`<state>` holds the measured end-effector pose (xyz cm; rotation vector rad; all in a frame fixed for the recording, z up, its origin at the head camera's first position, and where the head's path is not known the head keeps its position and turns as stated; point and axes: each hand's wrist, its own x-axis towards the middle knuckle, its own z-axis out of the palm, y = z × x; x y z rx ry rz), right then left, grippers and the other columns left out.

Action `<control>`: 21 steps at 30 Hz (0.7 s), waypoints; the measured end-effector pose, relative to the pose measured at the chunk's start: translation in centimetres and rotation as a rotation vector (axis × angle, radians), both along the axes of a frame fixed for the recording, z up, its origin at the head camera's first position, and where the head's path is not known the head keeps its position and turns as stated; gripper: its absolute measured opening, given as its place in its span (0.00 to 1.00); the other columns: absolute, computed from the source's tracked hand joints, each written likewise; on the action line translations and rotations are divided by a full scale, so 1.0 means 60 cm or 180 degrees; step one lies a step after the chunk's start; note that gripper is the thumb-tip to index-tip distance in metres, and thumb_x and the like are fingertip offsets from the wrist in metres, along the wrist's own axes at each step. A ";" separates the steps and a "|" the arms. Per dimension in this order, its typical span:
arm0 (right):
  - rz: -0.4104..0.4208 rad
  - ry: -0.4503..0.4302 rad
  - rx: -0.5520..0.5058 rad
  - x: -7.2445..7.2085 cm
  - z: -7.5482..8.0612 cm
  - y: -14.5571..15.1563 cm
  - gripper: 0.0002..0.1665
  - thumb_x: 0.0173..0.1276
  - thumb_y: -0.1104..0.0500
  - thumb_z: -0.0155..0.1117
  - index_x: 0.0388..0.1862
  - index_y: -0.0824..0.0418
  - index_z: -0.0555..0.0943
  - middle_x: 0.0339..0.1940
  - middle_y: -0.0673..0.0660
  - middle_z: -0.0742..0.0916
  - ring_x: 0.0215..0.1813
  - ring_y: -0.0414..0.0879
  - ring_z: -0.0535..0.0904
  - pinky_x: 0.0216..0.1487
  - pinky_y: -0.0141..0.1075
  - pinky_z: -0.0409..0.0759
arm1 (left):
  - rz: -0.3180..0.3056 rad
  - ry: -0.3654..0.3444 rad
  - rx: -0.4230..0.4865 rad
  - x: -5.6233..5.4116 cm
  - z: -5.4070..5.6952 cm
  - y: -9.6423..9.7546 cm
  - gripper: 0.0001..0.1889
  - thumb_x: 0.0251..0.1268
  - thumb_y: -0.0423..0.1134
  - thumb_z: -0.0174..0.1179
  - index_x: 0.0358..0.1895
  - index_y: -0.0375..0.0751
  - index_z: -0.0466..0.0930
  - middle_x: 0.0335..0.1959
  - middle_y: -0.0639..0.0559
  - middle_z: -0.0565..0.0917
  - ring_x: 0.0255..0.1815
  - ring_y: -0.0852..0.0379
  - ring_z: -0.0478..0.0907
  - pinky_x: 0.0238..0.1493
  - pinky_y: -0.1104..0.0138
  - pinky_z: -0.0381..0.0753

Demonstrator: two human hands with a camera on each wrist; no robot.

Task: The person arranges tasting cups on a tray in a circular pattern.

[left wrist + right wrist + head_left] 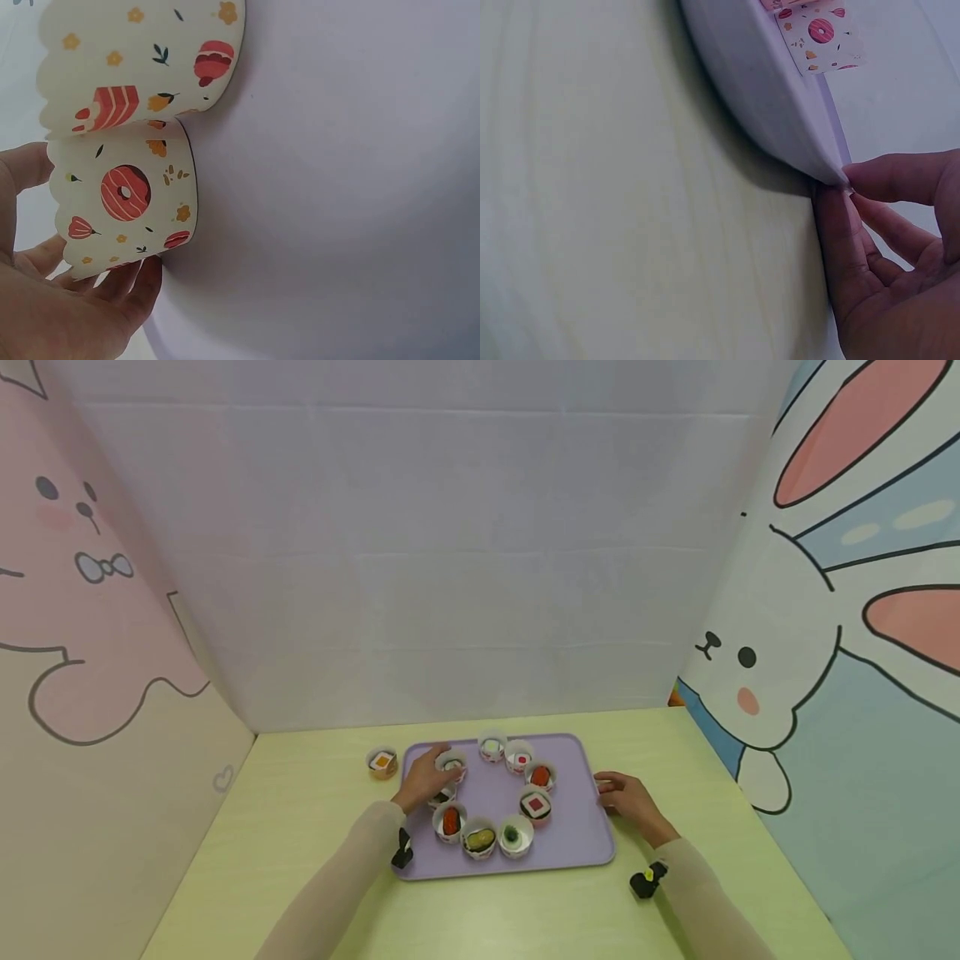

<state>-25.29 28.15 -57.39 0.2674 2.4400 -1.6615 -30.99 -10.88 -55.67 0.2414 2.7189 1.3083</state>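
Around a patterned paper baking cup (124, 195) at the upper left of the lilac tray (573, 839), my left hand (426, 779) curls its fingers and thumb. That cup stands on the tray, right beside another printed cup (142, 56). In the head view it is part of a ring of several cups holding small sushi-like pieces, among them a red-topped one (451, 821), a yellow one (480, 840) and a green one (516, 837). At the tray's right side, my right hand (630, 799) pinches the rim between thumb and finger, its other fingers low by the table.
One more cup with an orange-and-white topped piece (382, 762) stands on the pale yellow table (300, 827), left of the tray. A white sheet (450, 568) closes off the back, and printed cartoon panels (795, 693) stand at both sides.
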 end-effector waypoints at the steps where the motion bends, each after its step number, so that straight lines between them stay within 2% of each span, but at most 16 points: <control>1: 0.0001 0.0003 0.0007 0.000 0.001 0.000 0.29 0.62 0.69 0.63 0.64 0.71 0.73 0.48 0.68 0.83 0.40 0.46 0.81 0.39 0.38 0.83 | 0.0005 0.0017 -0.0007 0.001 0.000 -0.001 0.31 0.66 0.48 0.62 0.69 0.40 0.69 0.68 0.39 0.74 0.65 0.40 0.73 0.64 0.46 0.72; 10: 0.0005 -0.0028 0.0034 -0.003 -0.004 0.001 0.29 0.63 0.69 0.62 0.65 0.69 0.74 0.50 0.67 0.83 0.40 0.45 0.81 0.39 0.35 0.83 | 0.0048 -0.0045 -0.0030 0.005 0.000 -0.014 0.31 0.65 0.47 0.63 0.70 0.41 0.69 0.68 0.39 0.74 0.68 0.39 0.71 0.67 0.46 0.70; 17: -0.0016 -0.0042 0.0042 -0.004 -0.007 0.002 0.29 0.62 0.69 0.62 0.64 0.69 0.74 0.49 0.66 0.83 0.40 0.45 0.81 0.39 0.35 0.82 | 0.0075 -0.0003 0.0015 0.004 -0.003 -0.023 0.32 0.65 0.46 0.62 0.70 0.37 0.67 0.68 0.37 0.73 0.68 0.39 0.70 0.67 0.45 0.69; 21: -0.0010 -0.0054 0.0060 -0.005 -0.008 0.002 0.29 0.63 0.68 0.62 0.65 0.68 0.74 0.50 0.66 0.82 0.41 0.46 0.81 0.40 0.36 0.83 | 0.0130 -0.0035 0.0077 0.007 0.003 -0.027 0.34 0.66 0.46 0.62 0.71 0.36 0.65 0.69 0.35 0.71 0.67 0.35 0.70 0.65 0.44 0.71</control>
